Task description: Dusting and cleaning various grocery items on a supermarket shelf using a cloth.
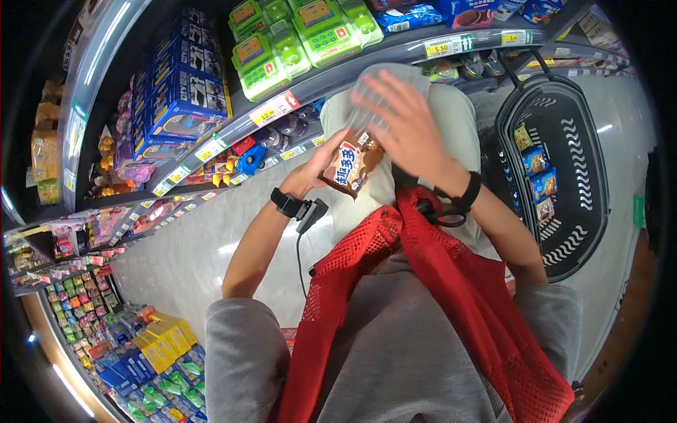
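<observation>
Snack packs (543,185) already in right-side basket (581,176), brown packet (356,166) isn't: left hand (315,168) grips it, right hand (417,134)'s on clear plastic (412,73), grip unclear.

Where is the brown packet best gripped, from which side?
Probably pinch the brown packet by its lower edge, from the body side: that edge is free, while the left hand holds its left side and the clear container overlaps its top.

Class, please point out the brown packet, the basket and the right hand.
Brown packet (357,168): head view, on its printed face.
Basket (567,154): head view, on its bare inside.
Right hand (412,128): head view, on its back.
</observation>
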`<state>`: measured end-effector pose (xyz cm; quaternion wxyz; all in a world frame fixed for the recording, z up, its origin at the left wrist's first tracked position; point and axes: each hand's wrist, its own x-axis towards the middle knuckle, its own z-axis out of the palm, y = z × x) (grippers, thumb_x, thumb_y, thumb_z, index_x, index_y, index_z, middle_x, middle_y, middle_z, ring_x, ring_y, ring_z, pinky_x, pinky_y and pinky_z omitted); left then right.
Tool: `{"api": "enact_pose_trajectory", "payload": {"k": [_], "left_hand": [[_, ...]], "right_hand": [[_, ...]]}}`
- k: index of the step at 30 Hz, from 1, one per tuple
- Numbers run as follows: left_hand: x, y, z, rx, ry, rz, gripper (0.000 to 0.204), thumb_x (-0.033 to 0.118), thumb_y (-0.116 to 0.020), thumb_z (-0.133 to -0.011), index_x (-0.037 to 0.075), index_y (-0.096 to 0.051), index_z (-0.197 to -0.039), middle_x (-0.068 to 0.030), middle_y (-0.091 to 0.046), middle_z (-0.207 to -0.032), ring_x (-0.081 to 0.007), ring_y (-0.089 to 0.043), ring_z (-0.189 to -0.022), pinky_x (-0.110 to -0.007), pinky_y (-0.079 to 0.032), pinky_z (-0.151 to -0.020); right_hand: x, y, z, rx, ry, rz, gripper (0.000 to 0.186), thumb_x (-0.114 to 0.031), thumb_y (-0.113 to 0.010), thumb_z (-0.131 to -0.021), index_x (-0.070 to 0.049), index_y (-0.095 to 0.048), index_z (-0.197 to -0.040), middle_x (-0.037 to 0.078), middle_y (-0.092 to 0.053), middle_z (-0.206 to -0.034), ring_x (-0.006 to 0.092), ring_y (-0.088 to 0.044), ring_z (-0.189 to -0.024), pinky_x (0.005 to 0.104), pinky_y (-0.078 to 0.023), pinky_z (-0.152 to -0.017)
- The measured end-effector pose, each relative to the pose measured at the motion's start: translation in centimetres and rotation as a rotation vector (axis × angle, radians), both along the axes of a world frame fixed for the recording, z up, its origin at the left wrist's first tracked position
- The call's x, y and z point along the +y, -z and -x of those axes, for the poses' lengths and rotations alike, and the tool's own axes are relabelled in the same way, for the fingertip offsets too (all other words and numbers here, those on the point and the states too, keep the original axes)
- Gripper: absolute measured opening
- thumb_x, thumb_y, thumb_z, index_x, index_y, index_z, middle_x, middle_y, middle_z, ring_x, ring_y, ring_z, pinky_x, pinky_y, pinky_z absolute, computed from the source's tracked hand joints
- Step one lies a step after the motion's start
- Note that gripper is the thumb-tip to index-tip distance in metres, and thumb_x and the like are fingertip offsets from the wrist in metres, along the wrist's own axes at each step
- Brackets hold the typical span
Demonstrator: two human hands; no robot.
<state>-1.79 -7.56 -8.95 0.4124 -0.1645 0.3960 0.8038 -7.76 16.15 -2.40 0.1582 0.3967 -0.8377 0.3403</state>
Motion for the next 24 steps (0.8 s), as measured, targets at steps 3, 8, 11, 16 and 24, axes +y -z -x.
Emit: {"api": "enact_pose_trajectory", "payload": {"k": [3, 8, 11, 16, 24], "left_hand": [[2.5, -3.9, 0.1, 0.116, 0.073, 0.234, 0.067, 0.060, -0.037, -0.103, 0.005, -0.052, -0.139, -0.0134, -0.070, -0.115, -0.0199, -0.072, -0.092, -0.032, -0.060, -0.078], [4.7, -6.1, -0.8, 0.377, 0.018, -0.140, 0.067, 0.048, -0.044, -0.103, 0.014, -0.020, -0.155, -0.0270, -0.053, -0.130, -0.0415, -0.067, -0.099, -0.049, -0.061, -0.080], [4.9, -7.3, -0.3, 0.536, 0.112, -0.096, 0.077, 0.049, -0.054, -0.098, 0.019, -0.011, -0.155, -0.0201, -0.054, -0.125, -0.0254, -0.067, -0.087, -0.039, -0.063, -0.064], [5.5, -6.6, -0.3, 0.528, -0.056, -0.065, 0.068, 0.055, -0.042, -0.102, 0.015, -0.023, -0.154, -0.0212, -0.055, -0.125, -0.0167, -0.063, -0.079, -0.027, -0.058, -0.057], [4.7, -8.0, -2.3, 0.344, -0.159, 0.018, 0.042, 0.041, -0.035, -0.108, 0.013, -0.049, -0.136, -0.0091, -0.059, -0.107, -0.0146, -0.050, -0.068, -0.024, -0.032, -0.043]], "right_hand": [[2.0, 0.1, 1.8, -0.201, 0.134, 0.242, 0.043, -0.023, -0.057, -0.097, -0.014, -0.056, -0.139, 0.016, -0.055, -0.139, 0.0351, -0.057, -0.119, 0.0429, -0.044, -0.102], [4.8, -0.8, 2.5, -0.693, 0.287, 0.403, 0.039, -0.022, -0.054, -0.099, -0.005, -0.057, -0.134, 0.019, -0.063, -0.125, 0.0328, -0.066, -0.101, 0.0377, -0.049, -0.092], [5.5, -1.4, 2.2, -0.773, 0.422, 0.673, 0.037, -0.022, -0.057, -0.098, -0.002, -0.062, -0.128, 0.020, -0.061, -0.127, 0.0334, -0.064, -0.106, 0.0374, -0.046, -0.096], [2.9, -4.7, -2.8, 0.150, -0.025, 0.143, 0.053, -0.024, -0.071, -0.079, -0.006, -0.064, -0.128, 0.015, -0.058, -0.135, 0.0311, -0.054, -0.129, 0.0463, -0.040, -0.111], [3.1, -4.5, -0.6, 0.257, -0.274, -0.020, 0.059, -0.025, -0.073, -0.076, -0.007, -0.063, -0.130, 0.013, -0.057, -0.140, 0.0301, -0.050, -0.134, 0.0506, -0.035, -0.116]]}}
